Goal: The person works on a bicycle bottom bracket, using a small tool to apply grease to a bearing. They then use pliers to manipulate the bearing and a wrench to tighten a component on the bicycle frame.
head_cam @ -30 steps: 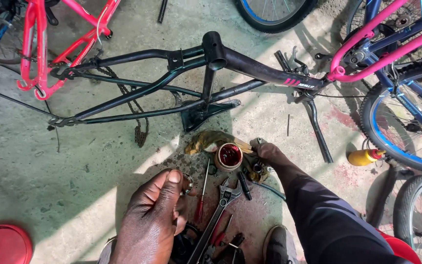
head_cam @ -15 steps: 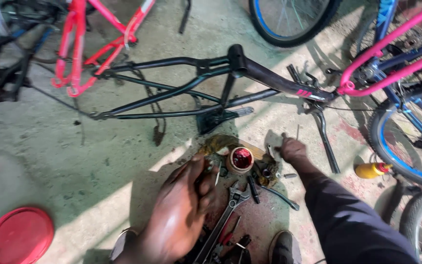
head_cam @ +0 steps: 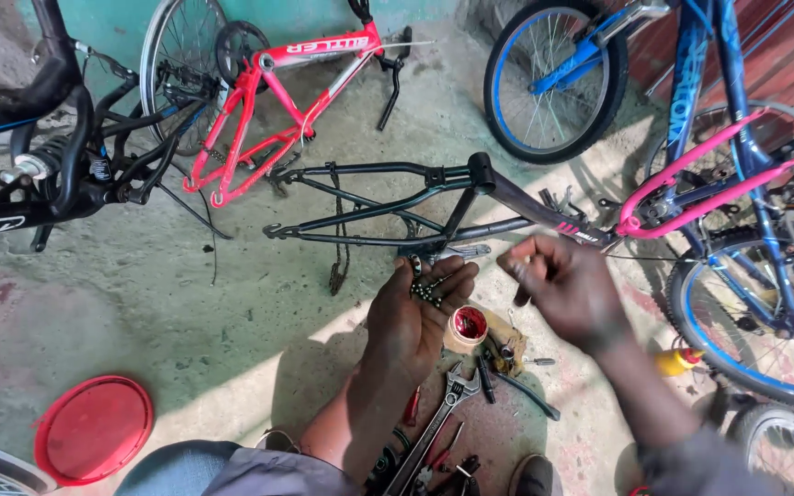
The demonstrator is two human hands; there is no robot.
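Observation:
My left hand [head_cam: 413,317] is raised palm up and cups several small dark steel bearing balls [head_cam: 425,292] near the fingertips. My right hand [head_cam: 564,287] hovers just to its right, fingers curled with thumb and forefinger pinched together; whether anything small is between them I cannot tell. Below both hands a small open tub of red grease [head_cam: 467,326] stands on a dirty rag [head_cam: 507,344] on the floor. A black bicycle frame [head_cam: 434,197] lies on its side just beyond the hands.
An adjustable wrench [head_cam: 438,418], screwdrivers and pliers lie on the concrete by my feet. A round red lid [head_cam: 94,429] lies at lower left. A red frame [head_cam: 273,101] and a black bicycle [head_cam: 48,156] stand at left, blue and pink bicycles [head_cam: 719,174] at right.
Both hands have lifted off the tools on the floor. The left has turned palm up with bearing balls in it, and the right has come up beside it.

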